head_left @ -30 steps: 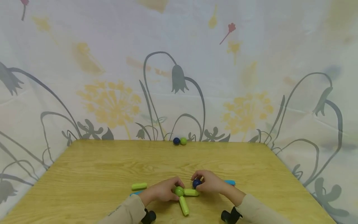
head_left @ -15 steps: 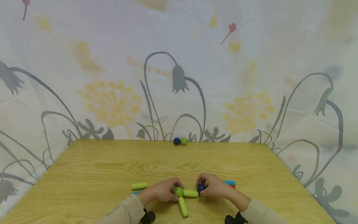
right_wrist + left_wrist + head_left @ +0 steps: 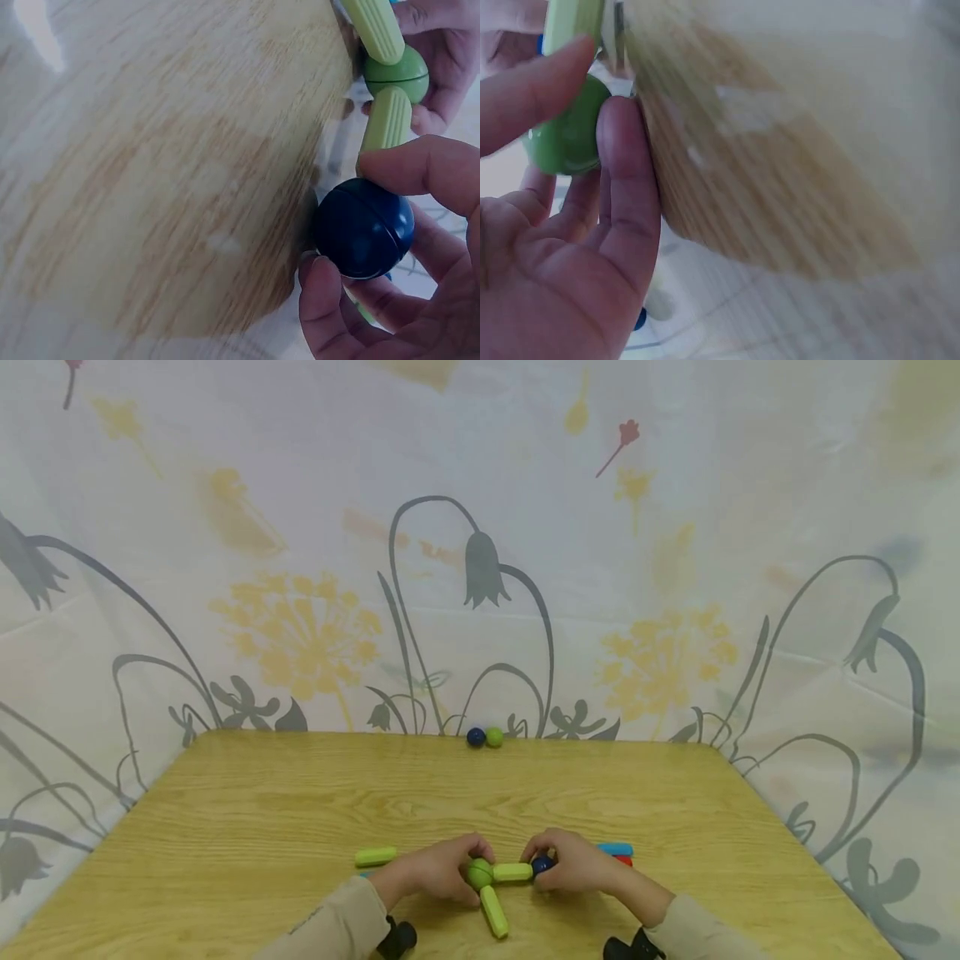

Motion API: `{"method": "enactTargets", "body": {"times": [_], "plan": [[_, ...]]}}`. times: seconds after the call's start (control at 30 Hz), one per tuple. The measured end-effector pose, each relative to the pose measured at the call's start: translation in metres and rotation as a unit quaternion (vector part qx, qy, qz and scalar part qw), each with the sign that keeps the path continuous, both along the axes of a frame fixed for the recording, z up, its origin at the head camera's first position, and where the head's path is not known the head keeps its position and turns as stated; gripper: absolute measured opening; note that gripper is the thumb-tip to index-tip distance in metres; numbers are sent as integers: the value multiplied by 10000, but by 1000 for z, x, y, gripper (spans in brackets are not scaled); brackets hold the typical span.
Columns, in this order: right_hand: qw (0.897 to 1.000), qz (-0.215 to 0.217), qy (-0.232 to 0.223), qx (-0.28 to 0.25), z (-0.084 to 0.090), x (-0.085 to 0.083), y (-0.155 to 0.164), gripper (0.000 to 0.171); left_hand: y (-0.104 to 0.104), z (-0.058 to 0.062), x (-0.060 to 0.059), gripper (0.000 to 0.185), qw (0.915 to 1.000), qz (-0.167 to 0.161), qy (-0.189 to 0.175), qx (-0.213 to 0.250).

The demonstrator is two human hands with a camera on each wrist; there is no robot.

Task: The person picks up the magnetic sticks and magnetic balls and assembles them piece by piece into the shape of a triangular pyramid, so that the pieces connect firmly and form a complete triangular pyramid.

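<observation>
Left hand (image 3: pixel 438 869) pinches green ball (image 3: pixel 480 875), right hand (image 3: pixel 574 862) blue ball (image 3: pixel 542 864); lime stick (image 3: pixel 512 872) lies crosswise between, right end seemingly touching blue ball, nearer right hand.

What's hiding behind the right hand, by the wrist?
A blue stick and part of a red piece peek out past the right hand. I can't see the rest of the red piece, because the hand covers it.

Deep navy ball (image 3: pixel 364 229), bright green ball (image 3: pixel 480 874), 2 lime sticks (image 3: pixel 494 912), yellow-brown grain streaking the table (image 3: pixel 637 793), and grey and yellow flowers (image 3: pixel 483 572) all over the pale backdrop (image 3: pixel 525 468)!
</observation>
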State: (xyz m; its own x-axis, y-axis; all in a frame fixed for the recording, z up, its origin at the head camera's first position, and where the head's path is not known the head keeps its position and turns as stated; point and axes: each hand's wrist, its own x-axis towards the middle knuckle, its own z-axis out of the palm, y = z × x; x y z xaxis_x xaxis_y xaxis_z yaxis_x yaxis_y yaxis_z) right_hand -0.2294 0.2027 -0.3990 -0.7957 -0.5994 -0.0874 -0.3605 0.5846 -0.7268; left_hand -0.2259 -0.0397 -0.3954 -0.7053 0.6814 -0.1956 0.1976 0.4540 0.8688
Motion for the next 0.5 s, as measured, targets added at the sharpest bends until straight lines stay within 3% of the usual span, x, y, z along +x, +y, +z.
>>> {"method": "enactTargets", "body": {"times": [0.33, 0.5], "plan": [[9987, 6, 503, 75, 3, -11, -9, 18, 6, 2, -4, 52, 9988, -299, -172, -351], [9978, -69, 652, 93, -3, -13, -16, 26, 2, -12, -9, 60, 9978, -481, -123, -449]]}}
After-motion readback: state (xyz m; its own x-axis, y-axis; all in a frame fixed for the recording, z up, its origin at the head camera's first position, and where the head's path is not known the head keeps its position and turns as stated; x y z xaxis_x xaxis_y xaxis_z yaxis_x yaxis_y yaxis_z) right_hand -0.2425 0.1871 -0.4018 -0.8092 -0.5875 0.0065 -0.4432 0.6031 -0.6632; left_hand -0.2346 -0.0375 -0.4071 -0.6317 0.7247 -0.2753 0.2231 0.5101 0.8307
